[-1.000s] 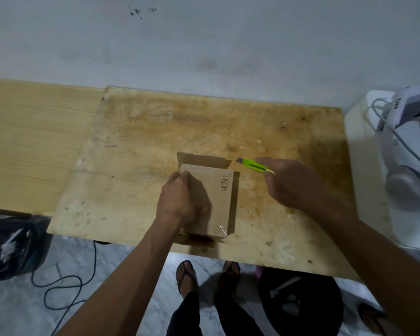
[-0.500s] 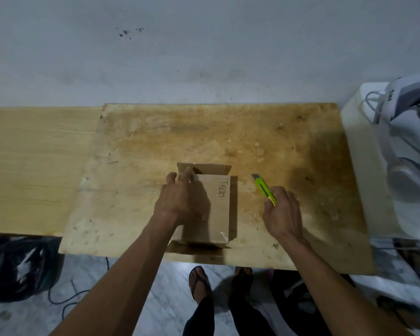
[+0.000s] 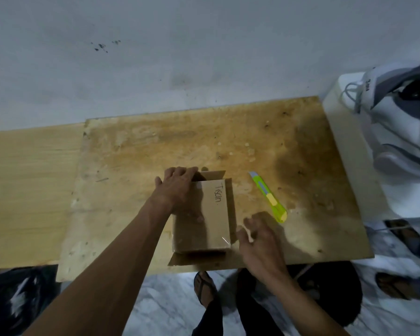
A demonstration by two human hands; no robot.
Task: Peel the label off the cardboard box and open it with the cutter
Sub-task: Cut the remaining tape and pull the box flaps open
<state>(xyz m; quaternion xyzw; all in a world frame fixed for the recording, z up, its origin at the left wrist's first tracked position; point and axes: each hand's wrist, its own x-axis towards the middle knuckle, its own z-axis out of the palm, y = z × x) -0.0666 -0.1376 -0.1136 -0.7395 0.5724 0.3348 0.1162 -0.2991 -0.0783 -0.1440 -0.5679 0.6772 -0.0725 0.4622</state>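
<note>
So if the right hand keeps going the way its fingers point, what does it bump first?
Probably the cardboard box. The right hand is open, fingers aimed up-left at the box's near right corner. The green cutter lies off to the right, out of that line.

1. The left hand (image 3: 177,187) covers the cardboard box's (image 3: 209,219) near-left top.
2. The right hand (image 3: 258,241) is blurred; its grip is unclear.
3. Right of it, the white appliance (image 3: 398,132) is cut off.
</note>
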